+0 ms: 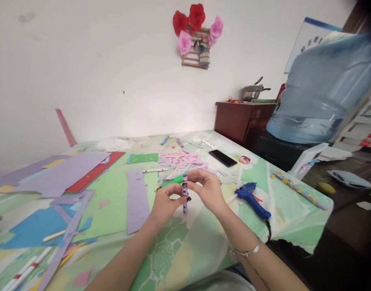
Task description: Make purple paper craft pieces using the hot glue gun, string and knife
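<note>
A short purple paper tube [185,207] with dark spots stands upright between my two hands over the table. My left hand [168,198] pinches its lower part between thumb and fingers. Higher up, my right hand [208,188] grips the tube near its top end. Just behind the hands lies a long bright green object [173,181], partly hidden by my fingers. A purple paper strip [137,202] rests on a light green sheet [109,210] to the left. The blue glue gun [253,200] lies to the right of my right forearm.
Pink and purple paper scraps [182,159] are heaped beyond my hands. A black phone [222,158] and a long purple stick with yellow twists [299,190] lie rightward. Coloured sheets [64,173] cover the left side. A water bottle [321,89] stands beyond the table's right edge.
</note>
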The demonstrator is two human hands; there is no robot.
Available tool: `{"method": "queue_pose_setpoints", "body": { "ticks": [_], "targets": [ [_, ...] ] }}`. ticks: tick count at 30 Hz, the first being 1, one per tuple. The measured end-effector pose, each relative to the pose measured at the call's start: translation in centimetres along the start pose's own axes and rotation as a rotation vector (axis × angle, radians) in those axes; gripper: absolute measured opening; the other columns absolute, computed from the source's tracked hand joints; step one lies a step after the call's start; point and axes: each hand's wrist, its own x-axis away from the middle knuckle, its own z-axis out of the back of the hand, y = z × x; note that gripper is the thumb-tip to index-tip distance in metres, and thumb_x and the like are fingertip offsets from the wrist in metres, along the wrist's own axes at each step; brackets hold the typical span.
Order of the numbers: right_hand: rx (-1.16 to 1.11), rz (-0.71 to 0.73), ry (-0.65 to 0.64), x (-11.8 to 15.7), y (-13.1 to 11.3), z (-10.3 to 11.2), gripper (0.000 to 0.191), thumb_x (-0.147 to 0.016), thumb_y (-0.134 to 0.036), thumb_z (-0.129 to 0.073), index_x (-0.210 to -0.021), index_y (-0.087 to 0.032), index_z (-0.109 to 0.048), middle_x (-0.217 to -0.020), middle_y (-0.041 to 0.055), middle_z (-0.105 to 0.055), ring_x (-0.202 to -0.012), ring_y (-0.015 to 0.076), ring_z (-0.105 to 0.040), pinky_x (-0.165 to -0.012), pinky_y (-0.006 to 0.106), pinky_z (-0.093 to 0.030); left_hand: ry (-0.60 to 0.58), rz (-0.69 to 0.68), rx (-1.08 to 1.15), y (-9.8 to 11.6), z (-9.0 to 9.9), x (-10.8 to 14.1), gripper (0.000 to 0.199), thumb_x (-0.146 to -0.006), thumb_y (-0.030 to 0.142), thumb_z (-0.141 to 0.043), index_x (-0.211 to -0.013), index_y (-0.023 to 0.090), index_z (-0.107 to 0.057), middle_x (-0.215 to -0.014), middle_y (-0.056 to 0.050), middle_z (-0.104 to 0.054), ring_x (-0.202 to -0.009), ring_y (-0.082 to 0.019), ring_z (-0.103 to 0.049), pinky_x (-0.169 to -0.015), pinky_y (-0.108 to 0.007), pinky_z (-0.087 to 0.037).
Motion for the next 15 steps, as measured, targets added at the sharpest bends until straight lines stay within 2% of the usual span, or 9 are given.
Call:
{"method": "queue_pose_setpoints", "body": {
  "ticks": [15],
  "targets": [
    [-0.127, -0.047, -0.087, -0.42, -0.1, 0.33, 0.013, -0.062, -0.021, -0.073, -0.074, -0.018, -0.068, -0.072, 0.0019, -0.067, -0.068, 0.0152, -0.063, -0.067, 0.029, -0.051, 0.035, -0.051, -0.05, -0.09, -0.4, 0.23, 0.011, -0.062, 0.018, -0.07, -0.066, 0.016, -0.06, -0.067, 0.001, -0.059, -0.068, -0.013, -0.057, -0.057, -0.022, -0.053]
  ]
}}
